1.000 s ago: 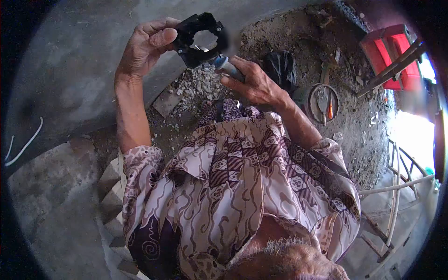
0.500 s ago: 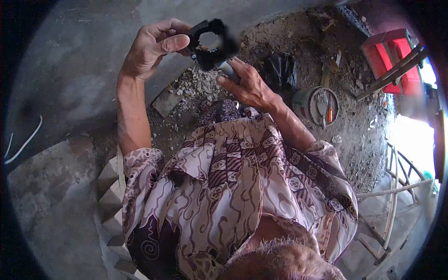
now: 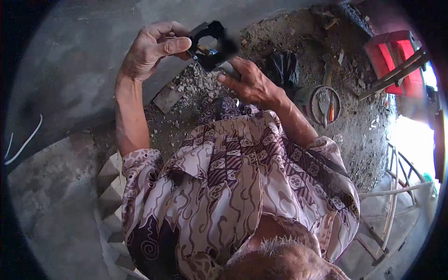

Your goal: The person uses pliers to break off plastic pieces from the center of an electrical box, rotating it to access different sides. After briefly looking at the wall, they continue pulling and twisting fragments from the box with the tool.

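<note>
A black, ring-shaped frame with a wide hole is held up in front of my chest; I cannot make out its kind, and its right side is smeared. My left hand pinches the frame's left edge between thumb and fingers. Against its lower right side, my right hand is closed around a pale grey, tube-like part, mostly hidden by the fingers. Something small, yellow and blue, shows through the hole.
Broken rubble lies below the hands. To the right stands a round bucket with an orange-handled tool on top. Beyond are a black plastic bag, a red container and a pole frame. Stepped blocks line the left.
Both hands keep their hold, and the frame has tilted slightly. The yellow and blue bit now shows through its hole. My right hand has shifted a little to the right.
</note>
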Demonstrator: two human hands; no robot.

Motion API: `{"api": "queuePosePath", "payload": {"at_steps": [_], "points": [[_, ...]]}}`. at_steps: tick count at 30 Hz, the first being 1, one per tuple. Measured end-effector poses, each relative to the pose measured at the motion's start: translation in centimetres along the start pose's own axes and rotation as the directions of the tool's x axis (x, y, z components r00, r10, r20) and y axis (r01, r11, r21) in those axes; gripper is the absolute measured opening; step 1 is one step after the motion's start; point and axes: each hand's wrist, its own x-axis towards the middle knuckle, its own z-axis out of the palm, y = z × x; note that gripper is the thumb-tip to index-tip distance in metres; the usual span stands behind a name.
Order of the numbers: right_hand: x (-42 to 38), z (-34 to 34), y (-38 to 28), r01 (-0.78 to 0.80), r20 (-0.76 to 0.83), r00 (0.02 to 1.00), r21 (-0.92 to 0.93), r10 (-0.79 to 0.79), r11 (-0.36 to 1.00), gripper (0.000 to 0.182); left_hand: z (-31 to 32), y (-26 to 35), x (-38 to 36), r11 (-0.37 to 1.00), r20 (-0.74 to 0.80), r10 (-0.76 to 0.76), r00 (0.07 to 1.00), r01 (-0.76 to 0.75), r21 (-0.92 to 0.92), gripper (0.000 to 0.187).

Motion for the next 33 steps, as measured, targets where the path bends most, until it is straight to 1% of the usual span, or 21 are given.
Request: {"api": "queuePosePath", "payload": {"at_steps": [1, 2, 4, 5, 7, 11, 13, 14, 16, 20, 22, 23, 25, 26, 28, 29, 31, 32, 33], "points": [[0.0, -0.1, -0.4, -0.080, 0.014, 0.997, 0.037, 0.080, 0.996, 0.047, 0.1, 0.1, -0.1, 1.000, -0.007, 0.003, 1.000, -0.003, 0.000, 0.037], [0.0, 0.0, -0.2, -0.081, 0.012, 0.997, 0.039, 0.080, 0.996, 0.047, 0.1, 0.0, -0.1, 1.000, -0.006, 0.002, 1.000, -0.002, 0.001, 0.037], [0.2, 0.1, -0.2, 0.023, -0.018, 1.000, 0.064, -0.022, 0.998, 0.049, -0.2, 0.4, -0.3, 1.000, -0.023, 0.023, 0.999, -0.023, 0.013, 0.036], [0.1, 0.2, -0.2, 0.021, -0.018, 1.000, 0.066, -0.019, 0.998, 0.049, -0.2, 0.2, -0.3, 1.000, -0.021, 0.021, 1.000, -0.021, 0.012, 0.036], [0.2, 0.3, -0.2, 0.000, -0.034, 0.999, 0.033, 0.001, 0.999, 0.046, -0.4, -0.1, -0.4, 1.000, -0.074, 0.007, 0.997, -0.008, -0.012, 0.034], [0.3, 0.2, -0.8, -0.038, -0.039, 0.998, 0.065, 0.041, 0.997, 0.040, 0.3, 0.2, -0.5, 0.999, -0.102, 0.034, 0.994, -0.032, 0.019, 0.034], [0.6, 0.4, -0.4, -0.083, -0.065, 0.994, 0.044, 0.086, 0.996, 0.035, 0.9, 0.3, -0.5, 0.994, -0.178, 0.054, 0.983, -0.036, 0.101, 0.040], [0.7, 0.6, -0.1, -0.082, -0.065, 0.994, 0.042, 0.085, 0.996, 0.035, 1.2, 0.4, -0.6, 0.994, -0.179, 0.055, 0.982, -0.038, 0.101, 0.040], [0.8, 1.1, 0.5, 0.017, -0.181, 0.983, 0.010, -0.015, 1.000, 0.034, 1.7, 0.3, -0.9, 0.975, -0.227, 0.039, 0.973, 0.013, 0.223, 0.044], [0.6, 1.3, 0.4, 0.035, -0.172, 0.984, 0.008, -0.033, 0.999, 0.034, 2.6, 0.1, -1.2, 0.960, -0.286, 0.032, 0.958, 0.050, 0.276, 0.046], [0.5, 1.6, 0.9, 0.045, -0.199, 0.979, -0.030, -0.050, 0.999, 0.033, 2.8, 0.2, -1.2, 0.928, -0.257, 0.147, 0.955, -0.044, 0.370, 0.045], [0.4, 1.4, 0.9, 0.045, -0.196, 0.979, -0.031, -0.051, 0.998, 0.033, 2.7, 0.1, -1.2, 0.929, -0.260, 0.148, 0.954, -0.044, 0.369, 0.045], [0.4, 1.0, 0.4, 0.046, -0.185, 0.982, -0.003, -0.046, 0.999, 0.033, 2.4, 0.4, -1.2, 0.965, -0.234, 0.079, 0.969, -0.016, 0.263, 0.044], [0.4, 0.7, 0.2, 0.049, -0.182, 0.982, -0.006, -0.050, 0.999, 0.033, 2.2, 0.0, -1.2, 0.965, -0.238, 0.083, 0.968, -0.018, 0.263, 0.044], [0.4, 0.5, -0.2, 0.067, -0.186, 0.979, -0.082, -0.081, 0.994, 0.030, 1.7, -1.4, -1.0, 0.996, -0.242, 0.085, 0.967, -0.076, 0.046, 0.042], [0.4, 0.5, 0.0, 0.070, -0.182, 0.980, -0.084, -0.085, 0.994, 0.030, 1.2, -1.6, -1.0, 0.996, -0.246, 0.088, 0.965, -0.079, 0.046, 0.042], [0.3, 0.6, 0.8, 0.083, -0.192, 0.976, -0.115, -0.105, 0.990, 0.032, 0.5, -2.0, -0.9, 0.995, -0.155, 0.069, 0.985, -0.079, -0.058, 0.041], [0.3, 0.5, 0.8, 0.088, -0.186, 0.977, -0.117, -0.109, 0.989, 0.032, 0.5, -2.1, -0.8, 0.995, -0.162, 0.073, 0.984, -0.083, -0.059, 0.041], [0.4, 0.4, 0.6, 0.089, -0.194, 0.975, -0.087, -0.104, 0.992, 0.032, 0.7, -2.2, -0.7, 0.986, -0.158, 0.090, 0.983, -0.111, -0.129, 0.040]]}}
